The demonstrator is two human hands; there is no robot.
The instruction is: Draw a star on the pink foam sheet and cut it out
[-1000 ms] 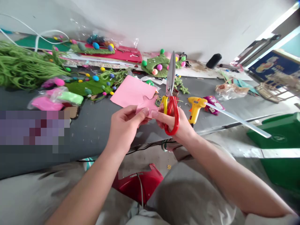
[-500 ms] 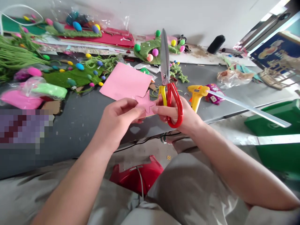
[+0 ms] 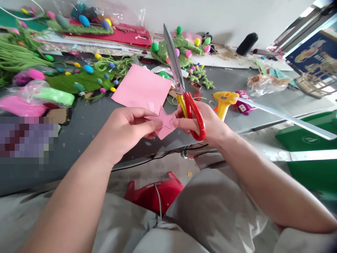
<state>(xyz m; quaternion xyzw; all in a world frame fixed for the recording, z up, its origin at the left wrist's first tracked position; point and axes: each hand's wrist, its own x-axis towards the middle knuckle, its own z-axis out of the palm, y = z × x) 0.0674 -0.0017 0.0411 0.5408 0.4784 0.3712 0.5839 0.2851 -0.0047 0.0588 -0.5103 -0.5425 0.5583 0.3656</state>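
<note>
My left hand (image 3: 131, 124) pinches a small piece of pink paper (image 3: 165, 123) that bears a drawn star outline. My right hand (image 3: 207, 121) has scissors (image 3: 195, 116) with red and yellow handles hooked on its fingers, the closed blades pointing up and slightly left. Its thumb and fingertips also touch the right edge of the paper piece. Just beyond lies a larger pink sheet (image 3: 142, 86) on the dark table (image 3: 86, 140).
A yellow glue gun (image 3: 223, 100) with a long clear stick lies right, beside a purple packet (image 3: 244, 102). Green felt pieces (image 3: 81, 82) with coloured balls and bagged pink clay (image 3: 22, 105) are at left. A green bin (image 3: 308, 137) stands right, a red stool (image 3: 155, 196) below.
The small paper piece has turned, and one corner now points down. The scissors' blades have tilted to the left. Both hands keep hold.
</note>
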